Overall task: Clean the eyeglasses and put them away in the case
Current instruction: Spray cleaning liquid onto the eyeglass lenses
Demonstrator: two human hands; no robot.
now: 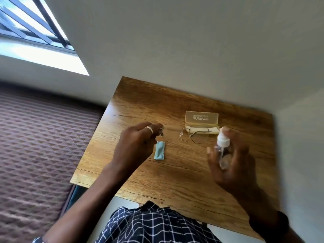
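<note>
A wooden table (157, 106) with a dark, knotted grain is standing against a plain white wall (192, 41), its near edge cracked in places. To the left, a quilted brown-patterned bed cover (35, 137) is filling the space below a barred window (31, 23) that is letting in bright daylight.

One person in a dark checked shirt (150, 225) is leaning over the table with both arms out. The left hand (136, 146), wearing one pale ring (150, 129), is holding the single pair of thin wire-framed eyeglasses (182, 133) up above the table, its grip pinching the frame at the left lens's outer edge. The right hand (231, 160), with a dark band at the wrist, is wrapping its grip around one small clear spray bottle (222, 149) with a white pump top, one fingertip resting on the nozzle head, which is sitting just beside the right lens.

One pale yellow eyeglass case (201, 118) is lying open on the table behind the glasses, its translucent lid standing upright and a light lining showing inside; part of the frame is overlapping it in this view. One folded light-blue cleaning cloth (159, 151) is lying flat on the table just beside the left hand, below the left lens.
</note>
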